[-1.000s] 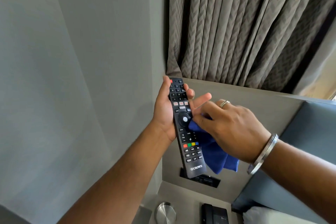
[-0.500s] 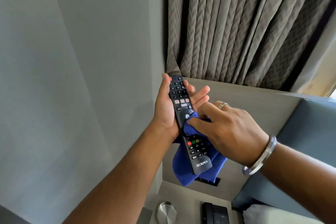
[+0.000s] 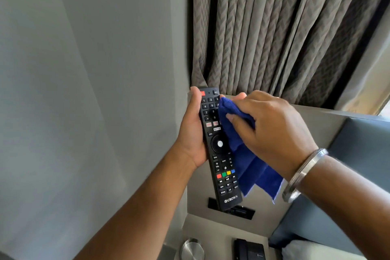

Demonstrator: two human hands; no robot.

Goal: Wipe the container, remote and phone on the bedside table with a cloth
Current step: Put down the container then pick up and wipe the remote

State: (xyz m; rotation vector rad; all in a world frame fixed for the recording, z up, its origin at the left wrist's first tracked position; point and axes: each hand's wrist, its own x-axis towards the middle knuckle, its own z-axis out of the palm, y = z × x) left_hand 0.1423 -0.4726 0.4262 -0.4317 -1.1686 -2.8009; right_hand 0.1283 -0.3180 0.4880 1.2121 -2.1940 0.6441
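Observation:
My left hand (image 3: pixel 193 133) grips a black remote (image 3: pixel 219 154) from its left side and holds it upright in the air, buttons facing me. My right hand (image 3: pixel 272 131) presses a folded blue cloth (image 3: pixel 247 154) against the upper right part of the remote, over the number keys. The cloth's loose end hangs down to the right of the remote. Far below, on the bedside table (image 3: pixel 213 230), sit a round metal container (image 3: pixel 192 249) and a black phone (image 3: pixel 249 249), both cut off by the frame's bottom edge.
A grey wall (image 3: pixel 84 91) fills the left. Patterned grey curtains (image 3: pixel 285 27) hang behind the hands. A blue-grey padded headboard (image 3: pixel 348 164) and white bedding (image 3: pixel 312 251) lie at the right. A dark socket panel (image 3: pixel 242 211) sits in the panel above the table.
My right hand has slid the cloth up the remote, from the round centre button to the number keys. The cloth's hanging end now falls to the remote's right.

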